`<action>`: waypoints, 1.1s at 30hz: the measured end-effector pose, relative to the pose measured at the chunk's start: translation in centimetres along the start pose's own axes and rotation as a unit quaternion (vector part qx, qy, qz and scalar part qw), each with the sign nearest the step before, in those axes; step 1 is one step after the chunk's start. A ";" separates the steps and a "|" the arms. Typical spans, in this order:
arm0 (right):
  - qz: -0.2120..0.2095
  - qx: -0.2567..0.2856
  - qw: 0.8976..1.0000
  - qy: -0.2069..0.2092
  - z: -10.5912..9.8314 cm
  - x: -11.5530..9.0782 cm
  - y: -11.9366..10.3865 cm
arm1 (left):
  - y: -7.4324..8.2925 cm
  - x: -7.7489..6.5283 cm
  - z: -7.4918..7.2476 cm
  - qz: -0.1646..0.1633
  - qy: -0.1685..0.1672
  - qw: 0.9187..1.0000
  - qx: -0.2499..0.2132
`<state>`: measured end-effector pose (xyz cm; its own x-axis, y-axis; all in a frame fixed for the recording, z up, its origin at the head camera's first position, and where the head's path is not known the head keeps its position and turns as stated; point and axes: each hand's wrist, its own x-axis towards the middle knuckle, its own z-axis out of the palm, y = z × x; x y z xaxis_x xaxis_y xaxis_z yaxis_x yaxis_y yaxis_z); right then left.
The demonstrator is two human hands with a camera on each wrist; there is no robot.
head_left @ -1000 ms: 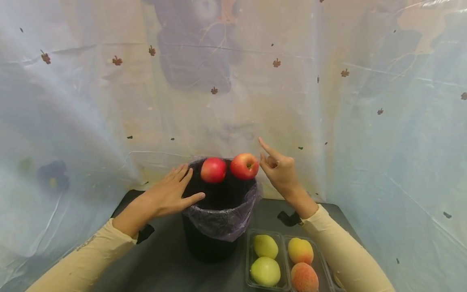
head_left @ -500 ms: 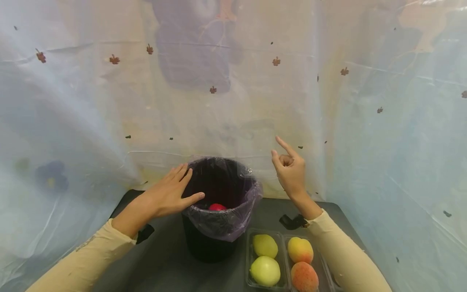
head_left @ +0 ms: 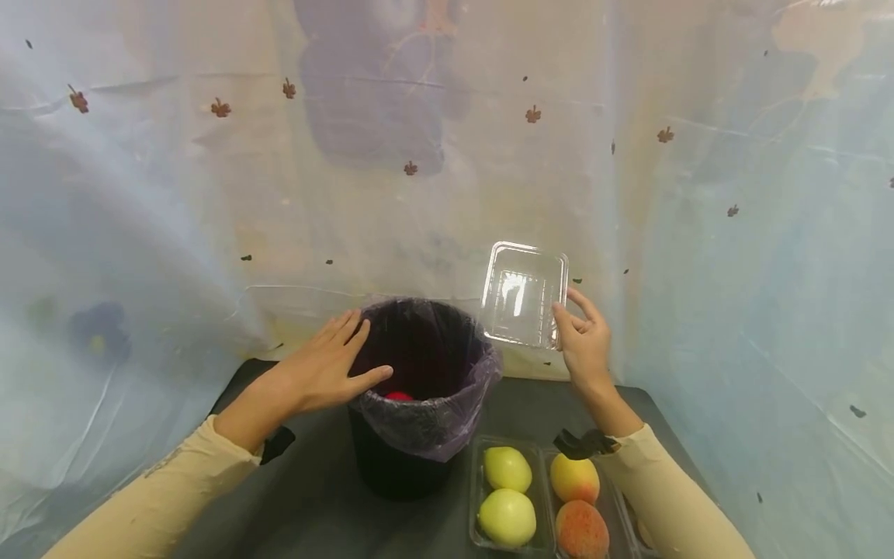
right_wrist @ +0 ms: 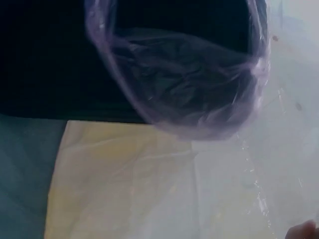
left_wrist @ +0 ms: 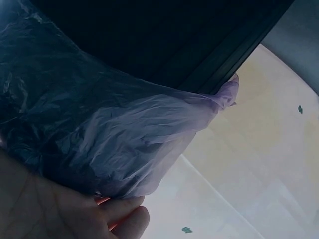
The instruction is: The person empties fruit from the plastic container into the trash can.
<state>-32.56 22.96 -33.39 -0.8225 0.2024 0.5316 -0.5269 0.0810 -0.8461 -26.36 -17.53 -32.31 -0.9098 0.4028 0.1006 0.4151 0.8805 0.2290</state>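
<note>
A black bin with a thin purple liner stands in the middle of the head view. My left hand rests on its left rim with fingers straight and thumb spread over the opening. In the left wrist view that hand's fingers lie against the liner. Right of the bin, my right hand pinches a clear plastic tray by its right edge, raised and tilted, with nothing in it. Inside the bin, a bit of a red apple shows above the front rim; the rest is hidden.
Two yellow-green fruits sit in a clear tray on the dark table, right of the bin. Beside it, another tray holds two peaches, partly under my right forearm. A patterned plastic sheet hangs behind and on both sides.
Two apples, seen above the bin's opening a second ago, have dropped into it. My right hand has moved right and turned the clear tray so its face shows. My left hand has stayed put.
</note>
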 end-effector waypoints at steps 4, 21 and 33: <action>0.016 -0.014 1.000 0.014 -1.2 -0.4 0.8 | 0.0 0.0 -0.1 0.001 0.001 1.000 -0.001; 0.135 -0.027 0.990 -0.033 -7.0 -3.0 9.1 | 0.0 0.0 0.0 0.002 -0.002 1.000 0.002; 0.229 -0.113 0.958 -0.128 -10.3 -3.2 12.5 | 0.1 -0.1 -0.1 -0.001 0.000 1.000 0.001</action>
<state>-34.31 33.41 -46.06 -0.9973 0.0241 0.0700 -0.0615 0.2568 -0.9645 -26.19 -17.54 -32.21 -0.9107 0.4009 0.0991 0.4130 0.8821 0.2266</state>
